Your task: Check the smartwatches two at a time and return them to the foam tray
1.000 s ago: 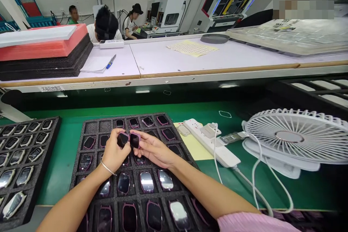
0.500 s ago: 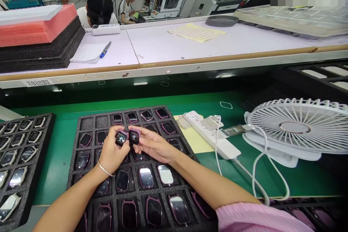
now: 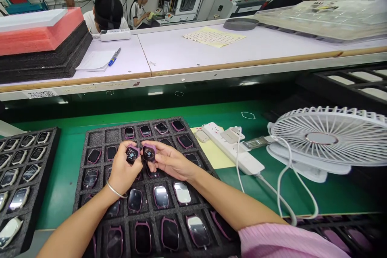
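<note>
My left hand [image 3: 124, 169] is closed around a purple-framed smartwatch body [image 3: 132, 154] with a lit dark screen. Beside it, my right hand [image 3: 169, 161] grips a second purple smartwatch body [image 3: 149, 153], its screen lit as well. The two watches are held side by side, faces toward me. Beneath both hands lies a black foam tray [image 3: 112, 137] divided into compartments, most with purple-framed watch bodies in them. Two compartments at its far left corner hold nothing. My forearms cover part of the tray.
Another foam tray [image 3: 53, 145] of pale-framed watches stands left. To the right are a white power strip [image 3: 232, 149], loose cables and a white fan [image 3: 326, 139]. A raised shelf [image 3: 169, 54] crosses behind, bearing foam sheets [image 3: 39, 34], paper and a pen [image 3: 114, 57]. Several people sit beyond.
The camera view has shifted slightly. Both hands still hold the two watches close together, and the left watch has turned a little, its screen display looking different.
</note>
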`<action>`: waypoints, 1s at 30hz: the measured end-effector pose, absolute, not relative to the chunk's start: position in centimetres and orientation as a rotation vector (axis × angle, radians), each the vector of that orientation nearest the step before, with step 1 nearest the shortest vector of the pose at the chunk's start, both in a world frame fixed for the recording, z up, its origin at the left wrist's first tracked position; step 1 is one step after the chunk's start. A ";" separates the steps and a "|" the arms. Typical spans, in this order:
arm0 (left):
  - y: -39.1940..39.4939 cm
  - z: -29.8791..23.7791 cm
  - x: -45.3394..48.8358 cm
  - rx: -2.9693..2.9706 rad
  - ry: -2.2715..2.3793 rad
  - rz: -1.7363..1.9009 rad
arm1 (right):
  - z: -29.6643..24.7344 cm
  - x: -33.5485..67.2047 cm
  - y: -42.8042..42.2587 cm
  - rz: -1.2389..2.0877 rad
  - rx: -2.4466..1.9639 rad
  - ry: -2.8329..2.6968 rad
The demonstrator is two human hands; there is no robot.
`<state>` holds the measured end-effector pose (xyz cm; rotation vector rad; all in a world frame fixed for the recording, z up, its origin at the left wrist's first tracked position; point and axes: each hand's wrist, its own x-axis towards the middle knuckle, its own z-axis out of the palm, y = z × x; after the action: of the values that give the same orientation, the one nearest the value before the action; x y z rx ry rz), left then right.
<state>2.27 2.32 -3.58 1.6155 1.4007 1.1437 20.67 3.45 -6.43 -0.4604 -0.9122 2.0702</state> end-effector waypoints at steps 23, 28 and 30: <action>2.2 -3.4 2.3 1.564 1.384 1.190 | -6.2 20.7 3.3 2.072 -0.440 -0.934; 2.2 -3.3 2.4 1.570 1.407 1.211 | -6.2 20.7 3.2 2.066 -0.445 -0.958; 2.2 -3.4 2.4 1.560 1.391 1.238 | -6.2 20.7 3.2 2.059 -0.450 -0.945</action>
<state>2.40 2.23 -3.43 1.5605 1.3907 1.2377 20.75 3.23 -6.19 -0.4505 -0.9445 2.0590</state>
